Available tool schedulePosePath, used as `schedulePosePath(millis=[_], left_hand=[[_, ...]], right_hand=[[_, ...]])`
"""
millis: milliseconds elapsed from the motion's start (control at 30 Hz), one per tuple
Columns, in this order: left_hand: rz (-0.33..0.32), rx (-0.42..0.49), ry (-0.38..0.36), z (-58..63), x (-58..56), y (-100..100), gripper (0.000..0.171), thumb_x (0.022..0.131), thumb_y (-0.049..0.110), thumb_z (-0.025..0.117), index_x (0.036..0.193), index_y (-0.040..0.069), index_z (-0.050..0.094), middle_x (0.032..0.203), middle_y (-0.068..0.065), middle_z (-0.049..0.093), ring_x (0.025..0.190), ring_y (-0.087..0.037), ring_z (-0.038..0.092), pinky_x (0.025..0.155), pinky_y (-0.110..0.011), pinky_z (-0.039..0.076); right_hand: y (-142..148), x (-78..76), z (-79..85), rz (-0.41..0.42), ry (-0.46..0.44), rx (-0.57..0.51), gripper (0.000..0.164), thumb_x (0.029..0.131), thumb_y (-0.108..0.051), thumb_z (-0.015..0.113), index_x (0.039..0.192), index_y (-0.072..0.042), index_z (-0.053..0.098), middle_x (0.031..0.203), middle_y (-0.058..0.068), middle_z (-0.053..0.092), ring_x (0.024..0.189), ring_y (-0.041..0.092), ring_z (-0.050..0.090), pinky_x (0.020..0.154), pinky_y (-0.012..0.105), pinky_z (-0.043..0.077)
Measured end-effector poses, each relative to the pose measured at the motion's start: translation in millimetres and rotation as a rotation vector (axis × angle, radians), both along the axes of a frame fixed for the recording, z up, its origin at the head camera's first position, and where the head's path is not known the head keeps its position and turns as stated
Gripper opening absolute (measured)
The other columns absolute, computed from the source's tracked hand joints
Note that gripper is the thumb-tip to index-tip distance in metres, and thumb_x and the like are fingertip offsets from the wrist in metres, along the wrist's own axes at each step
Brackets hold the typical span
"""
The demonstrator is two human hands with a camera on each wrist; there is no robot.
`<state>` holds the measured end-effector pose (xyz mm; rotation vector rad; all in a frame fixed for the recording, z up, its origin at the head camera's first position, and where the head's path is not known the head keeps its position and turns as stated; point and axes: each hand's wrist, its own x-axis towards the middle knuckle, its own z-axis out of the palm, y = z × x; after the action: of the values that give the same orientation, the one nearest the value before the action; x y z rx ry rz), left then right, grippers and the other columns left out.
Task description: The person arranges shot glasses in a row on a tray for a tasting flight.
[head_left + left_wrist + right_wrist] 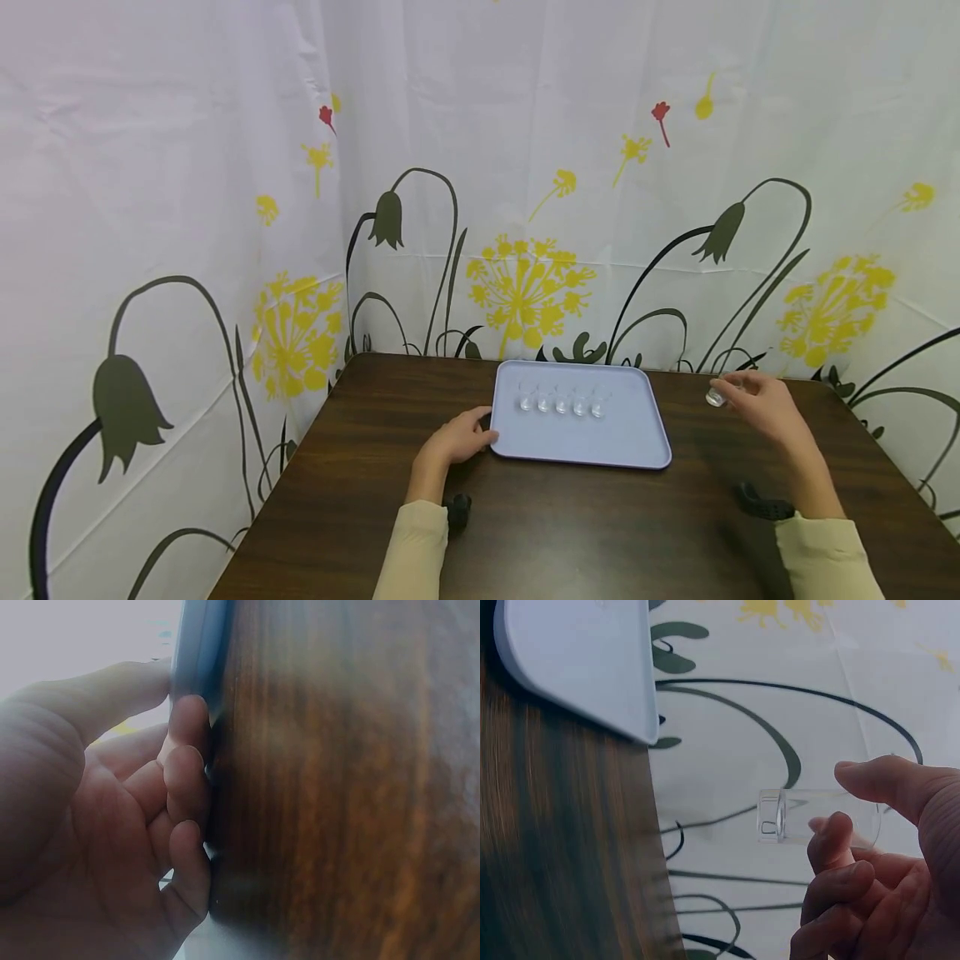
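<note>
My right hand (761, 406) pinches a clear shot glass (716, 397) between thumb and fingers, above the table to the right of the tray. In the right wrist view, the shot glass (771, 816) shows its thick base pointing away from the palm. At the left edge of the pale blue tray (577, 446), my left hand (453, 439) grips the rim. The left wrist view has the thumb (127, 686) against the tray's side (196, 652) and the other fingers curled low by the table. Several clear shot glasses (562, 404) stand in a row on the tray.
The dark wooden table (570, 533) carries the tray near its back edge. Behind it hangs a white curtain (480, 108) printed with flowers. Black wrist bands (761, 504) sit below both hands.
</note>
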<state>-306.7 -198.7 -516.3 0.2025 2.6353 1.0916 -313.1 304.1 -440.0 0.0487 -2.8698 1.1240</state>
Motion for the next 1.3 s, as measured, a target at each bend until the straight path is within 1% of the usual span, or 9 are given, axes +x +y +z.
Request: schedulePosePath(millis=[67, 200, 300, 367, 567, 700, 900, 1033, 1300], left_hand=[[-0.005, -0.02, -0.003, -12.5, -9.6, -2.7, 0.066, 0.103, 0.033, 0.07, 0.159, 0.004, 0.05, 0.078, -0.003, 0.063, 0.063, -0.016, 0.053, 0.059, -0.032, 0.043], [-0.012, -0.027, -0.007, -51.5, -36.0, -11.9, 0.072, 0.102, 0.045, 0.07, 0.161, 0.011, 0.049, 0.078, 0.0, 0.064, 0.064, -0.015, 0.055, 0.059, -0.034, 0.044], [-0.008, -0.007, -0.02, -67.2, -46.7, -15.4, 0.073, 0.101, 0.045, 0.072, 0.162, 0.013, 0.049, 0.078, 0.0, 0.066, 0.063, -0.017, 0.056, 0.058, -0.034, 0.045], [-0.003, -0.008, -0.027, -70.6, -48.8, -15.6, 0.072, 0.101, 0.043, 0.073, 0.162, 0.013, 0.049, 0.077, -0.001, 0.067, 0.063, -0.017, 0.057, 0.057, -0.034, 0.045], [-0.001, -0.034, -0.025, -59.0, -41.9, -13.9, 0.071, 0.103, 0.046, 0.069, 0.163, 0.015, 0.047, 0.08, 0.0, 0.066, 0.064, -0.016, 0.056, 0.059, -0.034, 0.045], [-0.011, -0.044, -0.021, -49.5, -34.7, -12.1, 0.071, 0.104, 0.047, 0.067, 0.163, 0.015, 0.047, 0.08, 0.0, 0.065, 0.065, -0.016, 0.055, 0.06, -0.034, 0.045], [0.011, -0.037, -0.045, -55.6, -39.4, -11.4, 0.07, 0.102, 0.043, 0.069, 0.163, 0.016, 0.047, 0.078, 0.001, 0.065, 0.062, -0.015, 0.054, 0.058, -0.031, 0.044], [-0.002, -0.035, -0.011, -60.7, -44.1, -13.7, 0.07, 0.103, 0.044, 0.069, 0.162, 0.014, 0.048, 0.079, 0.0, 0.066, 0.063, -0.016, 0.055, 0.058, -0.034, 0.044], [-0.014, -0.027, -0.026, -65.4, -47.6, -14.1, 0.07, 0.102, 0.043, 0.07, 0.162, 0.014, 0.049, 0.078, 0.0, 0.066, 0.063, -0.015, 0.056, 0.059, -0.033, 0.045]], right_hand=[[-5.9, -2.4, -0.9, 0.009, 0.013, 0.0, 0.067, 0.108, -0.049, 0.06, 0.14, 0.01, 0.061, 0.114, 0.032, 0.073, 0.093, 0.03, 0.075, 0.07, 0.034, 0.054], [-16.4, -6.7, -3.9, 0.02, 0.023, -0.007, 0.063, 0.108, -0.047, 0.062, 0.136, 0.009, 0.064, 0.109, 0.03, 0.074, 0.091, 0.028, 0.075, 0.068, 0.034, 0.054], [-22.0, -9.0, -6.3, 0.031, 0.029, -0.013, 0.061, 0.108, -0.045, 0.063, 0.134, 0.01, 0.065, 0.103, 0.028, 0.074, 0.089, 0.029, 0.074, 0.068, 0.034, 0.053], [-26.2, -10.5, -6.8, 0.039, 0.03, -0.016, 0.06, 0.107, -0.045, 0.064, 0.133, 0.01, 0.065, 0.101, 0.026, 0.075, 0.089, 0.029, 0.073, 0.067, 0.034, 0.053], [-40.6, -15.1, -3.5, 0.076, 0.004, -0.086, 0.059, 0.105, -0.041, 0.07, 0.134, 0.01, 0.065, 0.092, 0.017, 0.079, 0.077, 0.018, 0.072, 0.065, 0.034, 0.056], [-48.9, -16.8, -4.8, 0.122, -0.038, -0.18, 0.056, 0.105, -0.033, 0.071, 0.136, 0.013, 0.06, 0.091, 0.015, 0.081, 0.073, 0.022, 0.076, 0.066, 0.034, 0.06], [-62.1, -19.4, -11.3, 0.168, -0.07, -0.243, 0.052, 0.105, -0.019, 0.071, 0.137, 0.018, 0.056, 0.095, 0.022, 0.081, 0.073, 0.028, 0.079, 0.072, 0.033, 0.063], [-73.6, -21.7, -14.9, 0.203, -0.085, -0.28, 0.049, 0.104, -0.011, 0.07, 0.138, 0.02, 0.053, 0.097, 0.027, 0.08, 0.077, 0.034, 0.08, 0.075, 0.036, 0.065], [-88.1, -22.4, -23.7, 0.205, -0.119, -0.214, 0.047, 0.105, -0.011, 0.064, 0.14, 0.018, 0.052, 0.1, 0.026, 0.08, 0.076, 0.035, 0.079, 0.085, 0.046, 0.065]])
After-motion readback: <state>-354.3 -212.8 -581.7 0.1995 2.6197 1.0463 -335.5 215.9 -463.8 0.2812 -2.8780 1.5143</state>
